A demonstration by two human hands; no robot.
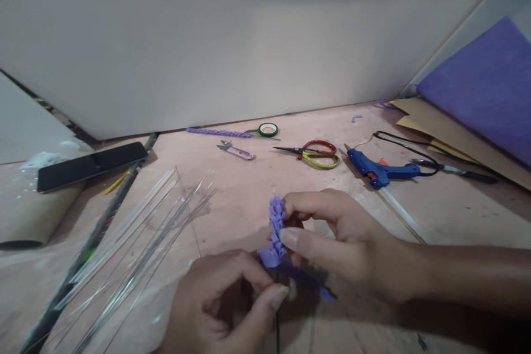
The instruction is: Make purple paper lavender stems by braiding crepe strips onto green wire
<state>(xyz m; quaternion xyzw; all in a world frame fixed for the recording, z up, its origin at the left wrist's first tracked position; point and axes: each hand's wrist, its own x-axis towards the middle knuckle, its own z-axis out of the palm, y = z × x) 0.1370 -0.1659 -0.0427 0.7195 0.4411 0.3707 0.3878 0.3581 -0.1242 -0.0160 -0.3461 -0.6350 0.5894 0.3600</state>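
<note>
My right hand (332,232) pinches a ruffled purple paper flower spike (276,221) between thumb and fingers, holding it upright above the table. A loose flap of purple paper flares at the spike's lower end, and a darker purple strip (307,279) trails off to the right below my right hand. Beneath the spike runs a thin dark green stem (277,323). My left hand (228,298) is closed just under the flower, thumb and forefinger pinched at the stem. Its other fingers are curled and partly hidden.
Behind my hands lie thread snips (236,151), scissors (311,154), green tape (268,130), a finished-looking purple stem (219,133) and a blue glue gun (377,168). Wires (141,260) spread at left, near a phone (93,166) and cardboard tube (41,215). Purple paper (481,77) leans at right.
</note>
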